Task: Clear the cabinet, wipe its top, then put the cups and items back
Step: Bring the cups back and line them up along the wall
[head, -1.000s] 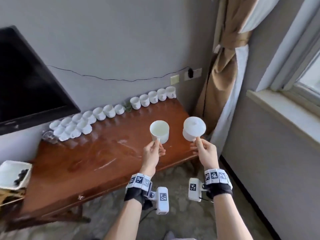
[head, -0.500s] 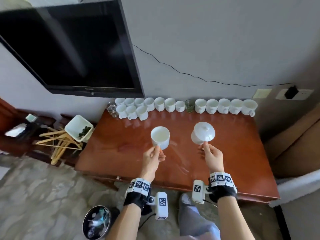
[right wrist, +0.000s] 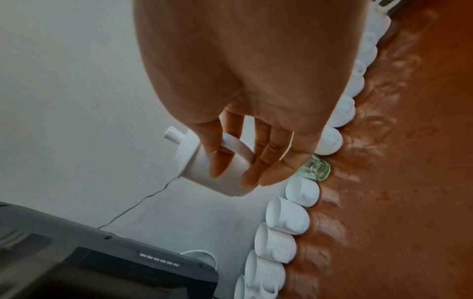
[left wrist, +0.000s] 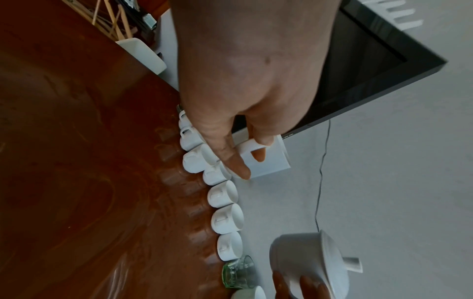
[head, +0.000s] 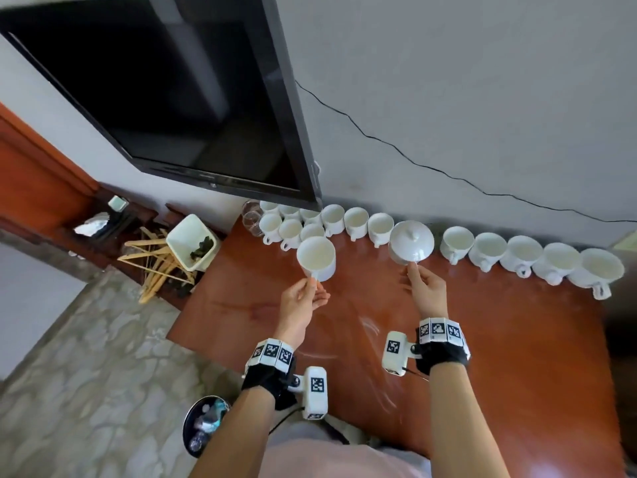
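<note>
Pinching handles, the left hand holds an upright open cup, the right hand a lidded cup.

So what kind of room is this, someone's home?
Probably a hotel or guest room, though I can't be sure: a wall-mounted TV hangs over a wooden cabinet lined with many matching white cups, and wooden hangers lie on the floor beside it.

Head view: I look steeply down and forward over the cabinet top toward the wall.
Left wrist view: I sit close behind the left hand, facing the wall.
Right wrist view: likewise behind the right hand.
Shared: all three show the cup row.
</note>
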A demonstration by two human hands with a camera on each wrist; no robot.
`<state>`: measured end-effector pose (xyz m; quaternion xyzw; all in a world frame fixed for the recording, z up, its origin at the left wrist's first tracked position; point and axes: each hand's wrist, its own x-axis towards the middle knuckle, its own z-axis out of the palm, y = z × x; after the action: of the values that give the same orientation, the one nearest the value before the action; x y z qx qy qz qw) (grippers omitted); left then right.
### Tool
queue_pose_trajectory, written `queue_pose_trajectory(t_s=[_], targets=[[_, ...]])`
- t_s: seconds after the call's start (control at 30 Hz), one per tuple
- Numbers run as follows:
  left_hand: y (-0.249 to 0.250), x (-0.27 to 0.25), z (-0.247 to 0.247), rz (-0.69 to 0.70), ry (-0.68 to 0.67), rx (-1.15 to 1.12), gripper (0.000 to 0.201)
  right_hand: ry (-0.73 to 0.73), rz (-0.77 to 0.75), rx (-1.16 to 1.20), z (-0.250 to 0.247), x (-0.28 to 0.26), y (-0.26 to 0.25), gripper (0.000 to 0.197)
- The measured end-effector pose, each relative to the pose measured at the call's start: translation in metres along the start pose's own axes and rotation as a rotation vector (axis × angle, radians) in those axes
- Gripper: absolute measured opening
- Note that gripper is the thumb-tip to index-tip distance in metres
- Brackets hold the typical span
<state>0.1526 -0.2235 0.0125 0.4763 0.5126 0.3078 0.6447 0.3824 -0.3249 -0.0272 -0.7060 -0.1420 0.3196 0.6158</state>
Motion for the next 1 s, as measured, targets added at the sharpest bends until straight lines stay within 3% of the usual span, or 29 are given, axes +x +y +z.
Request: queue_pose_trajectory(t_s=[0.23,0.6,1.0], targets=[[-0.009,0.061,-0.006,-0.092,-0.030,0.046,0.026,-0.061,0.176,0.076,0.045,0.039,0.017,0.024],[-0.039,0.174,-0.002,-0.288,-0.294,0.202,0.026,0.063,0.345,0.154,0.101,0.074,0.070,0.028],[-0.078,0.233,-0.012,-0.403,-0.372,0.233,0.027,0.099,0.488,0.197,0.149,0.080,0.128,0.032]])
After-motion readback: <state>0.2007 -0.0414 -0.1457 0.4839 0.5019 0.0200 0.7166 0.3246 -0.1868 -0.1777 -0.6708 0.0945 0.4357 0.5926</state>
